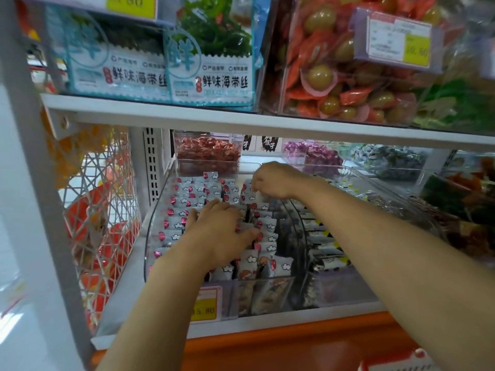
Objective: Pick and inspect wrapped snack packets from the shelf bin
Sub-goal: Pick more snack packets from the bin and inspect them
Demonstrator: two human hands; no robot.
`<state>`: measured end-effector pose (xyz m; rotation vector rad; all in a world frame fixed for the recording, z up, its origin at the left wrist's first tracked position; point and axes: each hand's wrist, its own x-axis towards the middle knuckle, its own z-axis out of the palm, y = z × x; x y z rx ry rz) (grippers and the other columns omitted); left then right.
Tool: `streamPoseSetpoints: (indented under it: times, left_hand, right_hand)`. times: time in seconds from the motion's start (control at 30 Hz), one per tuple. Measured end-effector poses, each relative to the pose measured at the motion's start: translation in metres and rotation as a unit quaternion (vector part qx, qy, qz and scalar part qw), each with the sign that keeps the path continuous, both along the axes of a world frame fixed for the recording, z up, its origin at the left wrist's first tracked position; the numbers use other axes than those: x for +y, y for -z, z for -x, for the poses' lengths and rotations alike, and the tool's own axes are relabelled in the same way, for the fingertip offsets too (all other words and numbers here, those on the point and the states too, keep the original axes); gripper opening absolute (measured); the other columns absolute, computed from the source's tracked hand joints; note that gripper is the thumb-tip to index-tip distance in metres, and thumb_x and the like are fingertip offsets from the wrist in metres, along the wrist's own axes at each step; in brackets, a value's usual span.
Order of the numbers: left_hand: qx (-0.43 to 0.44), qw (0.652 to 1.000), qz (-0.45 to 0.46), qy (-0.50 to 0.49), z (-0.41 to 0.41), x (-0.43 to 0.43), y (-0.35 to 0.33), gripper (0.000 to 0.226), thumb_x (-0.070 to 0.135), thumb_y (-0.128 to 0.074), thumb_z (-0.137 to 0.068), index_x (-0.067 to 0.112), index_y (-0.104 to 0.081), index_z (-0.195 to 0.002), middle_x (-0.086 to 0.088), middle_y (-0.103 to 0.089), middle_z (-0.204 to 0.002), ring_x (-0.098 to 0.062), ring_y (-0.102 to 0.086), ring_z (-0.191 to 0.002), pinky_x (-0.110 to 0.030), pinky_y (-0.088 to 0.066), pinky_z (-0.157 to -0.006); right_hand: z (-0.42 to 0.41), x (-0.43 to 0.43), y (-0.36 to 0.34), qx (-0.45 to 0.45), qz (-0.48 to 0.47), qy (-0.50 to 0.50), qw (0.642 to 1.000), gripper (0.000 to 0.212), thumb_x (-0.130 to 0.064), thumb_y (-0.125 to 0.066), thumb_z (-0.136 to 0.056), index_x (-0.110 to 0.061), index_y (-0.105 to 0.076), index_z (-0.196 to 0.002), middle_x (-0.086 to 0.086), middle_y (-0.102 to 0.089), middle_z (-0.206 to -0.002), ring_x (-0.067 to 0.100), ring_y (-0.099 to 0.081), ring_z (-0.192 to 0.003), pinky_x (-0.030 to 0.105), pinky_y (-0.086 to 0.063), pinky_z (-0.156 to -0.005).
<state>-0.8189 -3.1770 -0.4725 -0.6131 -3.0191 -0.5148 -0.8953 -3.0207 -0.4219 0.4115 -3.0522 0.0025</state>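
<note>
A clear plastic shelf bin (150, 236) on the lower shelf holds rows of small white wrapped snack packets (270, 226) with cloud prints and red dots. My left hand (217, 231) lies flat on the packets in the middle of the bin, fingers spread forward. My right hand (273, 180) reaches into the back of the bin, its fingers curled down round a white packet there. Both forearms stretch in from the bottom of the frame.
A neighbouring clear bin (321, 245) holds dark packets on the right. Bins of red (206, 151) and purple (313, 153) sweets stand behind. The upper shelf board (241, 120) hangs low above my hands. A yellow price tag (206, 306) fronts the bin; a wire basket (99, 210) hangs left.
</note>
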Motion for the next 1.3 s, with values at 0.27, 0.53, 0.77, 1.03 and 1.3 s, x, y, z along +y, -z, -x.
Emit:
streamPoseSetpoints:
  times: [0.27, 0.53, 0.77, 1.03, 1.3]
  left_hand:
    - [0.015, 1.000, -0.014, -0.009, 0.001, -0.003, -0.001, 0.048, 0.052, -0.043, -0.091, 0.016, -0.053, -0.121, -0.006, -0.045, -0.133, -0.024, -0.030, -0.130, -0.051, -0.020, -0.111]
    - [0.051, 0.997, -0.053, -0.016, -0.002, -0.006, -0.004, 0.038, 0.041, -0.046, -0.093, 0.011, -0.057, -0.113, -0.008, -0.051, -0.121, -0.029, -0.040, -0.122, -0.044, -0.031, -0.105]
    - [0.109, 0.963, -0.239, -0.054, -0.014, -0.003, -0.012, 0.039, 0.023, -0.048, -0.096, 0.009, -0.048, -0.133, -0.009, -0.047, -0.137, -0.022, -0.048, -0.117, -0.024, -0.035, -0.091]
    - [-0.064, 0.848, -0.525, -0.022, -0.034, 0.009, -0.017, 0.021, 0.020, -0.047, -0.097, 0.007, -0.062, -0.103, -0.003, -0.067, -0.083, -0.013, -0.066, -0.073, -0.026, -0.058, -0.067]
    - [-0.148, 0.720, -0.673, -0.079, -0.041, 0.008, -0.020, 0.025, 0.024, -0.051, -0.095, 0.006, -0.058, -0.079, -0.005, -0.058, -0.070, -0.014, -0.060, -0.062, -0.022, -0.055, -0.058]
  right_hand:
    - [0.023, -0.014, 0.020, 0.032, -0.062, 0.022, 0.997, 0.004, -0.017, -0.060, -0.089, -0.015, -0.062, -0.091, 0.007, -0.063, -0.102, 0.027, -0.058, -0.098, 0.032, -0.038, -0.077]
    - [-0.002, -0.003, 0.009, 0.184, 0.025, 0.021, 0.982, 0.011, -0.006, -0.049, -0.091, -0.006, -0.060, -0.090, 0.011, -0.062, -0.097, 0.028, -0.058, -0.093, 0.034, -0.047, -0.076]
    - [-0.077, 0.018, 0.015, 0.334, 0.350, 0.085, 0.871, 0.009, -0.007, -0.053, -0.090, -0.006, -0.054, -0.081, 0.004, -0.056, -0.071, 0.016, -0.050, -0.059, 0.032, -0.040, -0.056]
    - [-0.140, 0.015, 0.017, 0.180, 0.687, 0.105, 0.696, 0.011, -0.002, -0.052, -0.092, -0.005, -0.055, -0.082, 0.014, -0.066, -0.084, 0.017, -0.069, -0.062, 0.027, -0.058, -0.058]
    - [-0.162, 0.010, 0.037, 0.058, 0.839, 0.050, 0.539, 0.010, -0.008, -0.057, -0.088, -0.004, -0.065, -0.082, 0.007, -0.070, -0.077, 0.018, -0.069, -0.068, 0.023, -0.055, -0.060]
